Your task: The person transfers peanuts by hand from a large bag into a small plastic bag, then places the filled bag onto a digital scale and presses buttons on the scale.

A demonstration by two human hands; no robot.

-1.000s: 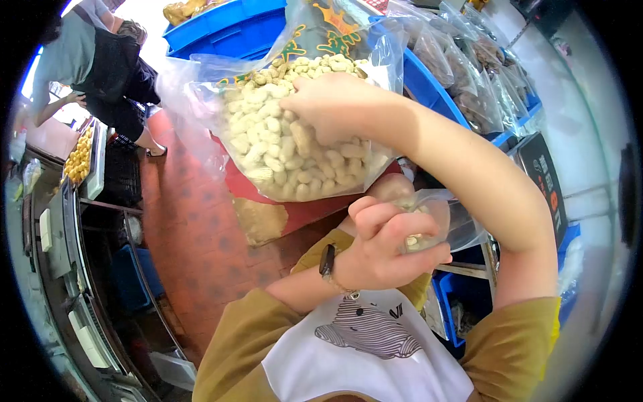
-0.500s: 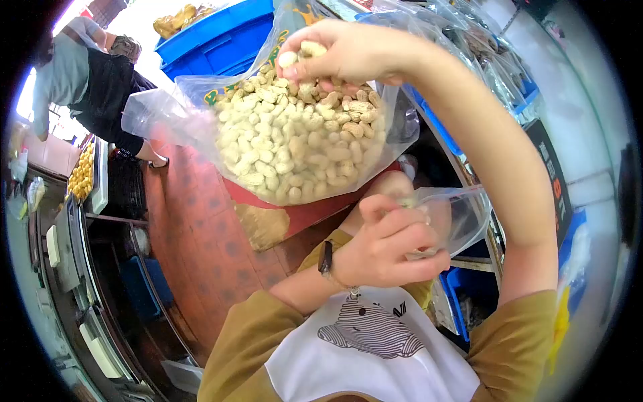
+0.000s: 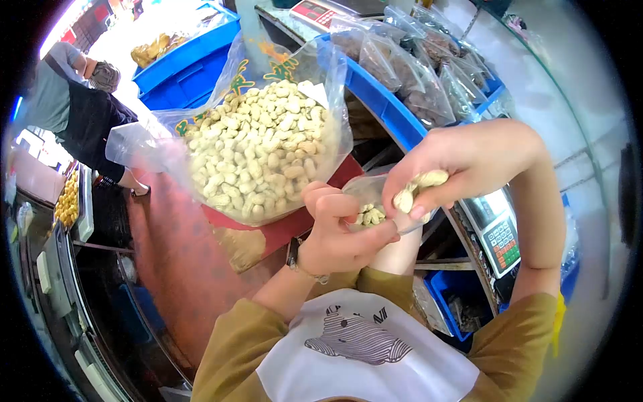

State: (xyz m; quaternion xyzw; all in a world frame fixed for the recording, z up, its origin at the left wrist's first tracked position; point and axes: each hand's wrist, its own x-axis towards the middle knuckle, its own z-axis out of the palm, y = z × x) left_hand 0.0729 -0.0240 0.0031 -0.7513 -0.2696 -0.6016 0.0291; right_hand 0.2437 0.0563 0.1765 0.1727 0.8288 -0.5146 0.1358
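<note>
My left hand (image 3: pixel 341 234) is closed on the rim of a small clear plastic bag (image 3: pixel 370 189). Several unshelled peanuts (image 3: pixel 370 215) lie inside that bag. Right at its mouth, my right hand (image 3: pixel 472 157) pinches a few more peanuts (image 3: pixel 429 179) between thumb and fingers. In front of both hands stands a large clear plastic bag (image 3: pixel 137 143), its top spread wide, filled with peanuts in their shells (image 3: pixel 258 144). Printed green and yellow characters show on its far side.
Blue crates (image 3: pixel 191 70) stand beyond the large bag. Bags of dark goods (image 3: pixel 429 100) fill a blue tray at the right, above a scale with a keypad (image 3: pixel 502 242). A blue bin (image 3: pixel 461 311) sits below. Another person (image 3: pixel 57 100) is at the far left.
My right hand has moved from over the large bag down to the small bag, carrying peanuts. My left hand and the small bag have shifted left in view. The camera view has turned right.
</note>
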